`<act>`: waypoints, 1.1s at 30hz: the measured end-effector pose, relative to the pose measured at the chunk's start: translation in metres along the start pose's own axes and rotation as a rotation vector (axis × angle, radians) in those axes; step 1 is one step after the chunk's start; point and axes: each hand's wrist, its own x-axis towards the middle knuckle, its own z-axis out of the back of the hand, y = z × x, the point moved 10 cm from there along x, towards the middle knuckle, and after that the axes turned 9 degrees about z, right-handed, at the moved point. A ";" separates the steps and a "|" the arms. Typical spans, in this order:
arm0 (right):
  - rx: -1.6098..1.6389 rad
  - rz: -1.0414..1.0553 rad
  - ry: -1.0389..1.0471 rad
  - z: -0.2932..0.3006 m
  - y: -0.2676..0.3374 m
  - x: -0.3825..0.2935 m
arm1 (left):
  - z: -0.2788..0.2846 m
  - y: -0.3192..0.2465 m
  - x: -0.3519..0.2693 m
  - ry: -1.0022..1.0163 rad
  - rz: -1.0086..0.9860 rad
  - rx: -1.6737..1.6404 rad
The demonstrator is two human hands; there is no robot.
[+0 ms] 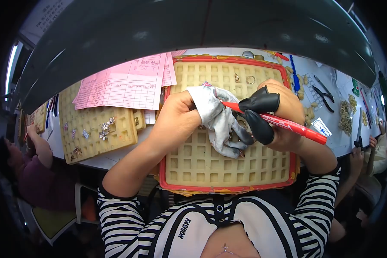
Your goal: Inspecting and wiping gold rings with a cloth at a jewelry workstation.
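Observation:
A smudged white cloth (pixel 209 106) is gripped in my left hand (pixel 180 111), and its loose end droops over the tray. My right hand (pixel 285 109), with black rubber cots on thumb and finger, holds a red marker pen (pixel 287 124). The pen's tip meets the cloth near its upper fold; whatever the cloth wraps there is mostly hidden. Beneath both hands lies a cream tray of square pockets (pixel 193 164) with a red rim. Toward its far right edge stand a ring (pixel 251 79) and another ring (pixel 237 77).
At left, pink printed forms (pixel 125 84) overlap a second pocketed tray (pixel 93 142) holding flower-shaped jewellery (pixel 105 129). On the right lie black-handled pliers (pixel 324 98), a blue pen (pixel 295 77), tan finger cots (pixel 308 114) and a pile of rings (pixel 345 116). A dark lamp hood (pixel 193 25) overhangs the bench; people sit at both sides.

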 end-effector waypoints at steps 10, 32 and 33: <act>-0.003 0.090 0.022 0.000 0.008 0.007 | 0.003 0.011 0.006 0.070 0.053 -0.167; 0.295 -0.537 0.038 -0.028 -0.056 -0.026 | -0.002 0.016 0.002 0.117 0.151 -0.227; 0.380 -0.644 0.024 -0.030 -0.062 -0.032 | -0.003 0.014 0.003 0.108 0.127 -0.204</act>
